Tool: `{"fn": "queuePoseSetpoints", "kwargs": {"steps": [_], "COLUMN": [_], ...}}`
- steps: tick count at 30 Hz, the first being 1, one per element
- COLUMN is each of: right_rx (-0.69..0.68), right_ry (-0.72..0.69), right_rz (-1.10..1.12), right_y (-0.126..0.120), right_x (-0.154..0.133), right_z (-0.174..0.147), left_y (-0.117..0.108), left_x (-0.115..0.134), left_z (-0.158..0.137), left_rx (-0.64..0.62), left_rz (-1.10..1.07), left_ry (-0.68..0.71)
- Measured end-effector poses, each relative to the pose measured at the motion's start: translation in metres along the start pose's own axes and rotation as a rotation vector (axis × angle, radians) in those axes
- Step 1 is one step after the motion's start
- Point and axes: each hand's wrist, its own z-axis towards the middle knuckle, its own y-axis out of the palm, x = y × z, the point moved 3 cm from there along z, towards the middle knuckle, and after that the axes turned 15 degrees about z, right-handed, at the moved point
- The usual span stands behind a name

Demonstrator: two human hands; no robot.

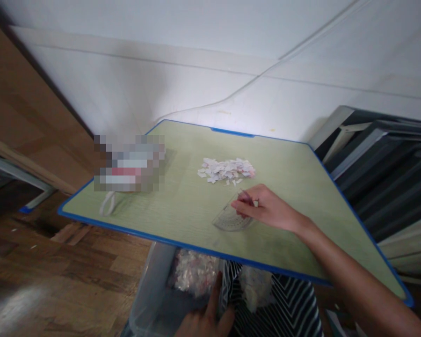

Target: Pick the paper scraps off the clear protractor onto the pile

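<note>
My right hand (254,206) is closed on a clear plastic protractor (229,222), pinching it by its upper right part just over the table. Beyond it lies a loose heap of small white paper scraps (228,169), some with pinkish bits. My left hand (205,323) is low in the picture, below the table's front edge, with its index finger stretched out and the thumb apart. It is by the right side of a translucent plastic bin (145,299); whether it touches the rim I cannot tell. Inside the bin sits a bundle of shiny clear plastic packets (196,274).
The pale green table (182,196) has a blue edge. A blurred-out object (133,164) with a white strap (107,203) lies at its left. A crumpled clear bag (256,285) rests on striped cloth (291,299). Dark folded frames (389,164) lean at right; brown board stands left.
</note>
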Motion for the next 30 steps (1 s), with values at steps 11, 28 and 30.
{"fn": "queuePoseSetpoints", "kwargs": {"steps": [11,28,30], "right_rx": [-0.179,-0.016,-0.059], "right_ry": [0.058,0.196,0.206], "right_rz": [0.219,0.400,0.349], "right_y": [0.024,-0.008,-0.012], "right_x": [0.006,0.017,0.020], "right_z": [0.002,0.000,-0.001], "left_y": [-0.003,0.003,0.002], "left_x": [0.000,0.000,0.000], "left_z": [-0.001,0.001,0.001], "left_rx": [0.008,0.016,0.024], "left_rz": [-0.011,-0.003,-0.006], "left_ry": [-0.012,0.010,0.008]}}
